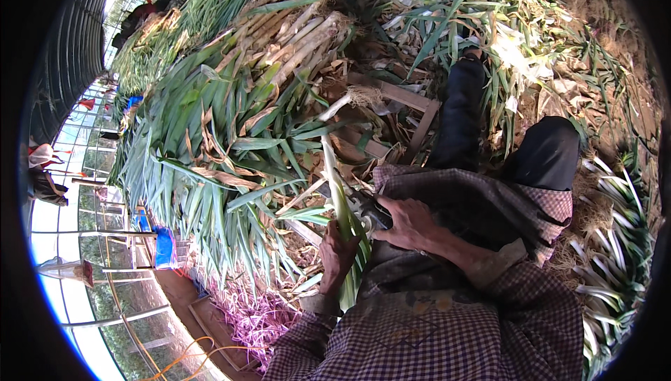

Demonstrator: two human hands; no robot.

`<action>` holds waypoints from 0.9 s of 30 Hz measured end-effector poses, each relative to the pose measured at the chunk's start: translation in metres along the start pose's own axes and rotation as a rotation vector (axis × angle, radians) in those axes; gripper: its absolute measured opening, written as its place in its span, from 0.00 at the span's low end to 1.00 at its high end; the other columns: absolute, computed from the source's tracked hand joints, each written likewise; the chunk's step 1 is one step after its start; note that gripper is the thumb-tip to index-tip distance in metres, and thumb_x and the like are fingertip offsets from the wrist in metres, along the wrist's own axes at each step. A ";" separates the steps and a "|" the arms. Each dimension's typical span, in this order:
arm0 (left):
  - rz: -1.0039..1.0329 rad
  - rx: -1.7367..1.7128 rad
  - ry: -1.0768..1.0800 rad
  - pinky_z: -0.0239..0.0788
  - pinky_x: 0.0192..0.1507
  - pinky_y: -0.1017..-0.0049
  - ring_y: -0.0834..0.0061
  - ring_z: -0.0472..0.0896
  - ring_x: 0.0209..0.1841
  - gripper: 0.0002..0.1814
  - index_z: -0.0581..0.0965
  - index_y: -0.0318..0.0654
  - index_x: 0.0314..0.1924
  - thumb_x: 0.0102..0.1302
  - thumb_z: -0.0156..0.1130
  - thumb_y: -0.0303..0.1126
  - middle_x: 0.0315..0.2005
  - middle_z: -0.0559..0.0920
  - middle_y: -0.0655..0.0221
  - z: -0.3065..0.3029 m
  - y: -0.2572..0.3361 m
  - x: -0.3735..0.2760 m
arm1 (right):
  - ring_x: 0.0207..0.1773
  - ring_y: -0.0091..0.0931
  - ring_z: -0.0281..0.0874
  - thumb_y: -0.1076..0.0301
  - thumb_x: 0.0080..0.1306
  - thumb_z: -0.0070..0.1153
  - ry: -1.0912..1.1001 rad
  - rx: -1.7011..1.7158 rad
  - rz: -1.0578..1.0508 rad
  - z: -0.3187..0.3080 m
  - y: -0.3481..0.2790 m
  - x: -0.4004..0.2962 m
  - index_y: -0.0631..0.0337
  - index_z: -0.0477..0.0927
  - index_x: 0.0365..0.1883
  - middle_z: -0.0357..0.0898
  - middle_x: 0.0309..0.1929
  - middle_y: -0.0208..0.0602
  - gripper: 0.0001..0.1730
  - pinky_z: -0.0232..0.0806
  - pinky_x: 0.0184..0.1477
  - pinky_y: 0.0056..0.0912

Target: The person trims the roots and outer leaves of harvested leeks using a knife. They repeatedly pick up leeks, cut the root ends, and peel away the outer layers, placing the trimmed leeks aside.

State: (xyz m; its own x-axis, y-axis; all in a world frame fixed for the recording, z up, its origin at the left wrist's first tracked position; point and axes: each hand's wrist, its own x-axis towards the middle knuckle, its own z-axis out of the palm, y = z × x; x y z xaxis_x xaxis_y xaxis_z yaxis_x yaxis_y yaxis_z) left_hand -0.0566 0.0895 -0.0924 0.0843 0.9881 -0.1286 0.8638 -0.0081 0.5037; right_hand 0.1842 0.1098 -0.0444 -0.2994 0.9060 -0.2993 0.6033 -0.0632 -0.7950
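My left hand is closed around the green lower leaves of a leek, whose pale stalk points away from me. My right hand grips a dark tool with metal parts, just right of that stalk. Fingers and shadow hide much of the tool, so its exact kind is unclear. Beyond the stalk's tip lies another leek with roots still attached. A large heap of untrimmed leeks spreads to the left, roots towards the far side.
A wooden frame lies among leaf scraps before my legs. Peeled leeks rest on the ground at the right. Leaf waste is piled ahead. Purple strands and an orange cord are at lower left.
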 end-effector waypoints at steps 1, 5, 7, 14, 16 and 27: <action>-0.015 0.027 -0.007 0.73 0.35 0.50 0.42 0.83 0.37 0.33 0.69 0.37 0.53 0.55 0.78 0.42 0.36 0.83 0.48 0.001 -0.003 -0.003 | 0.53 0.50 0.83 0.47 0.55 0.72 -0.026 0.021 -0.006 -0.004 -0.005 -0.008 0.61 0.71 0.70 0.85 0.48 0.54 0.48 0.72 0.59 0.56; -0.050 0.125 -0.024 0.74 0.35 0.50 0.43 0.83 0.38 0.35 0.69 0.38 0.54 0.54 0.79 0.43 0.35 0.83 0.51 0.002 -0.006 -0.011 | 0.51 0.51 0.84 0.47 0.54 0.72 0.003 -0.010 -0.100 0.001 -0.001 -0.033 0.60 0.72 0.69 0.86 0.46 0.53 0.47 0.74 0.56 0.55; -0.046 0.145 -0.044 0.74 0.36 0.50 0.43 0.84 0.38 0.36 0.69 0.38 0.54 0.53 0.80 0.43 0.36 0.84 0.51 0.000 -0.004 -0.011 | 0.51 0.49 0.84 0.49 0.54 0.72 -0.050 -0.054 -0.042 -0.001 -0.001 -0.039 0.61 0.74 0.66 0.86 0.45 0.53 0.44 0.74 0.56 0.54; -0.018 0.150 -0.075 0.75 0.39 0.51 0.45 0.84 0.43 0.36 0.71 0.36 0.57 0.52 0.79 0.41 0.44 0.82 0.52 -0.007 0.003 -0.012 | 0.49 0.51 0.84 0.50 0.52 0.71 -0.013 0.033 0.030 -0.011 -0.005 0.000 0.64 0.77 0.62 0.85 0.42 0.59 0.42 0.74 0.55 0.56; -0.019 0.133 -0.081 0.76 0.40 0.52 0.45 0.84 0.43 0.36 0.71 0.36 0.57 0.53 0.79 0.41 0.44 0.82 0.52 -0.007 0.001 -0.013 | 0.49 0.51 0.84 0.51 0.52 0.71 0.050 0.031 0.001 -0.001 0.003 0.017 0.66 0.77 0.61 0.85 0.42 0.58 0.41 0.74 0.55 0.56; -0.103 -0.048 -0.090 0.77 0.43 0.57 0.51 0.85 0.41 0.33 0.77 0.34 0.56 0.51 0.78 0.38 0.42 0.85 0.53 -0.011 0.002 -0.010 | 0.52 0.50 0.83 0.49 0.53 0.69 0.232 0.066 -0.077 0.020 0.028 0.081 0.70 0.77 0.57 0.84 0.47 0.59 0.40 0.74 0.58 0.53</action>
State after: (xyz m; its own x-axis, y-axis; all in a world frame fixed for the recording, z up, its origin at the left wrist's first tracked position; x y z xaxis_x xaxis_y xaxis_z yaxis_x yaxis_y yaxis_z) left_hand -0.0609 0.0816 -0.0802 0.0430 0.9655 -0.2568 0.8458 0.1016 0.5238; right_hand 0.1617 0.1727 -0.1012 -0.1601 0.9806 -0.1134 0.5339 -0.0106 -0.8455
